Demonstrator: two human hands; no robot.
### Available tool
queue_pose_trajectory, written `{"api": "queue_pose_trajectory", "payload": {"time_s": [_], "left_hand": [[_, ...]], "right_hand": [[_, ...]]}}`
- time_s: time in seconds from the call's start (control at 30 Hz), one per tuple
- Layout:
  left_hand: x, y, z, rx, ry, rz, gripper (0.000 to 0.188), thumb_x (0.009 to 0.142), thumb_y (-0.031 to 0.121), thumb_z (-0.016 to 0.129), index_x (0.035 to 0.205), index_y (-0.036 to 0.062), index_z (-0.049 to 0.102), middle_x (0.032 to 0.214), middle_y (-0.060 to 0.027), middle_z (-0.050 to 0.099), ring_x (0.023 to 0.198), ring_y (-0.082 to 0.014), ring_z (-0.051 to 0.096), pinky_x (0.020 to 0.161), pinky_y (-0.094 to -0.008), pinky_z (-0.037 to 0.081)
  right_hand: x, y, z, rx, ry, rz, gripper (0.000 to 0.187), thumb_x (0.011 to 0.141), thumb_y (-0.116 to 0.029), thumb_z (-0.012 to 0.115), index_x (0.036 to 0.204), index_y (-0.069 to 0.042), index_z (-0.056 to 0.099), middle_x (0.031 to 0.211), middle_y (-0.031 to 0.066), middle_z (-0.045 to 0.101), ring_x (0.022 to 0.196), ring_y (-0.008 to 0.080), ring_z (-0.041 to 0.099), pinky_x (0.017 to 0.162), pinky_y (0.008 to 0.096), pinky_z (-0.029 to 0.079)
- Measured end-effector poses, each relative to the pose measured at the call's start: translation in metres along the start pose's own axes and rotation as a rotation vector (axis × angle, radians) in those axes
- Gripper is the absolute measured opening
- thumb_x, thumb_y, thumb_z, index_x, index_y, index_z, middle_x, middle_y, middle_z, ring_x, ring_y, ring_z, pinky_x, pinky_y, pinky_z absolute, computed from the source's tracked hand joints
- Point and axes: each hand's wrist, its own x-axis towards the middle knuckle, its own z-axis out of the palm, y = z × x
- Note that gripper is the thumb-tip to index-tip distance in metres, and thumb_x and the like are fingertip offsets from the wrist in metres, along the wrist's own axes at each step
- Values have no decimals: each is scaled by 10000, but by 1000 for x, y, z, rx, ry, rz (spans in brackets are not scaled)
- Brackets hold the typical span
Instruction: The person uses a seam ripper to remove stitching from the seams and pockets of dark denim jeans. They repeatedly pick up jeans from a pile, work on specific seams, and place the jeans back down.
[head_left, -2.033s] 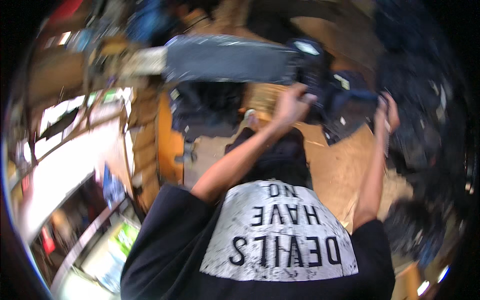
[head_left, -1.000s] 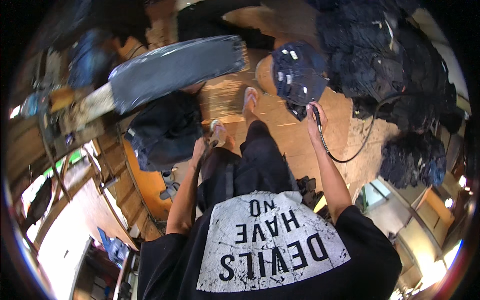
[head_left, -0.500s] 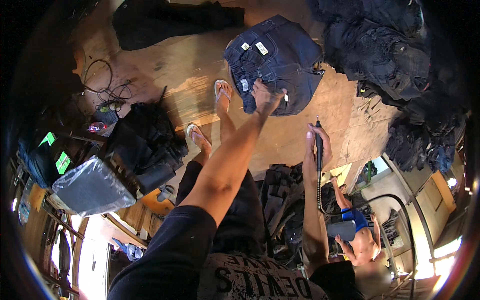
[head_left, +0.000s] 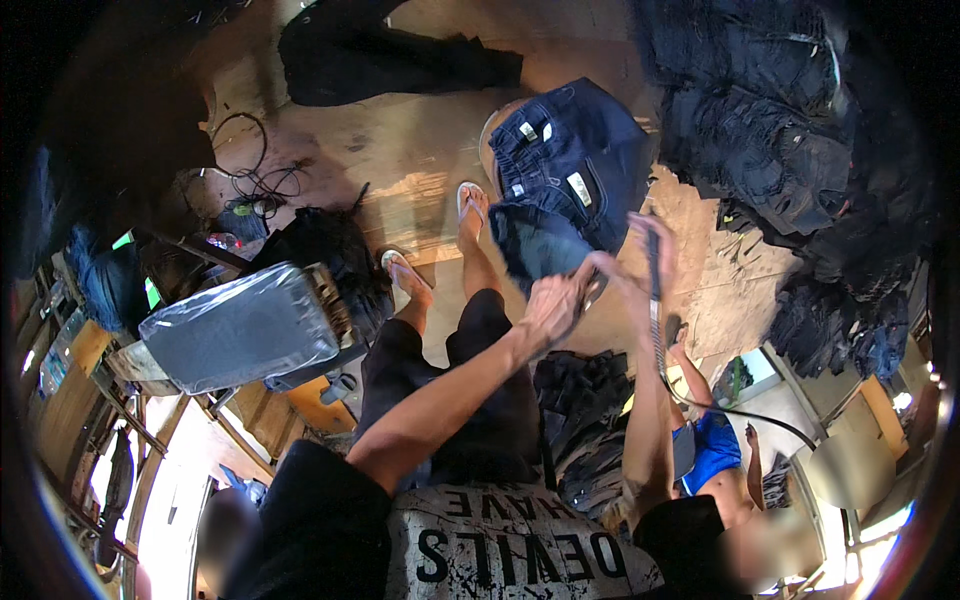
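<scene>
Dark blue denim trousers with elastic waists and white labels lie in a pile on a round wooden support. My left hand is closed on the edge of the top trousers, lifting it toward me off the pile. My right hand holds a black pen-shaped tool with a cable, upright between thumb and fingers. Its thumb side reaches to the lifted cloth edge beside my left fingers. The tool's tip is blurred and I cannot make it out.
Heaps of dark garments lie at the right. Another dark garment is on the floor ahead. A plastic-wrapped grey seat stands left, near tangled cables. The tool's cable trails right, past a person in blue shorts.
My left hand has come back toward me, pulling up the edge of the top trousers. The right hand has risen with the tool toward the cloth. The view has shifted slightly.
</scene>
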Motion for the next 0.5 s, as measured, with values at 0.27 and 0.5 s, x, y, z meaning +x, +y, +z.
{"api": "queue_pose_trajectory", "payload": {"time_s": [0.27, 0.5], "left_hand": [[-154, -18, -126, 48, 118, -105, 330, 1078, 294, 633, 1329, 82, 596, 831, -267, 745, 790, -468, 758, 708, -584, 591], [-265, -16, -235, -21, 609, 30, 374, 1065, 266, 654, 1384, 70, 639, 899, -297, 752, 826, -503, 749, 737, -589, 587]], "right_hand": [[-55, -107, 131, -174, -44, -70, 397, 815, 44, 758, 1189, -81, 714, 944, 86, 733, 796, 190, 709, 750, 340, 580], [-64, -278, 207, 199, -31, -324, 361, 761, 15, 786, 1111, -49, 724, 855, 127, 701, 748, 217, 698, 744, 350, 575]]}}
